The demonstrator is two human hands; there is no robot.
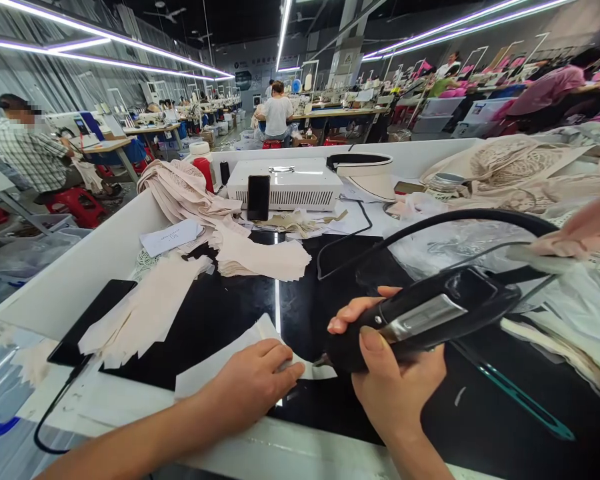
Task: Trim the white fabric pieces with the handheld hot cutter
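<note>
My right hand (395, 373) is wrapped round a black hand-held power tool (430, 313) with a silver plate on its side and a thick cable. Its small metal tip (323, 361) points left and meets the edge of a cream fabric piece (215, 367); whether it touches cannot be made out. Fingers curled together, my left hand (255, 377) presses and grips that piece on the black work surface (330, 413). Another person's hand (575, 237) reaches in from the right, with a pale flat thing beneath it, close to the cable.
Stacks of cream pieces (145, 307) lie left, with another stack (265, 257) behind. A white vented box (285, 183), a phone (259, 198) and a visor (365, 170) stand at the back. Plastic film (440, 247) and a teal tool (525, 397) are right. People sew beyond.
</note>
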